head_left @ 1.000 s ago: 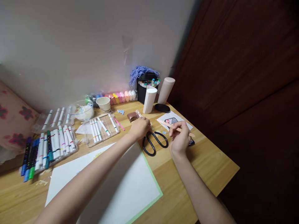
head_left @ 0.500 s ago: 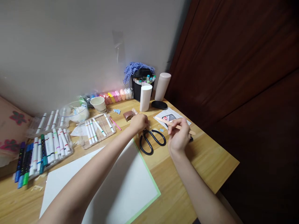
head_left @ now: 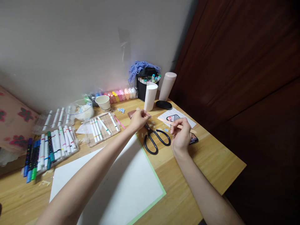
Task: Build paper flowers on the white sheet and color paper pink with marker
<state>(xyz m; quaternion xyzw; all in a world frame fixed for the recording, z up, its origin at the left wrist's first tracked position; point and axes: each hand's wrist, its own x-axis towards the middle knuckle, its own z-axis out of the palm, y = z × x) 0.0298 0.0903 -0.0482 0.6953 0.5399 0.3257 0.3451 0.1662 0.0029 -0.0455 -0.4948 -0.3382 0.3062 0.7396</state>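
My left hand (head_left: 139,120) reaches across the white paper with thumb and fingers pinched together. Whatever sits in that pinch, if anything, is too small to make out. Just below it lie black-handled scissors (head_left: 156,137), their blades partly hidden behind the hand. Part of a brown packet (head_left: 131,114) shows behind the knuckles. In my right hand (head_left: 182,135) is a flat wooden craft stick (head_left: 165,121), gripped between thumb and fingers and pointing up to the left. Under and beside this hand are a white sheet (head_left: 187,120) with a phone picture and a dark phone (head_left: 194,139).
Green-edged white paper (head_left: 126,181) covers the front. Marker trays (head_left: 103,129), a paper cup (head_left: 103,103), a clear bowl (head_left: 82,111) and bagged colored clay (head_left: 119,95) stand left. A white roll (head_left: 150,97), black pen holder (head_left: 141,90) and pale bottle (head_left: 167,86) are behind.
My left hand has lifted off the scissors' pivot, which now shows. My right hand keeps its hold on the craft stick. The whole view has shifted slightly.
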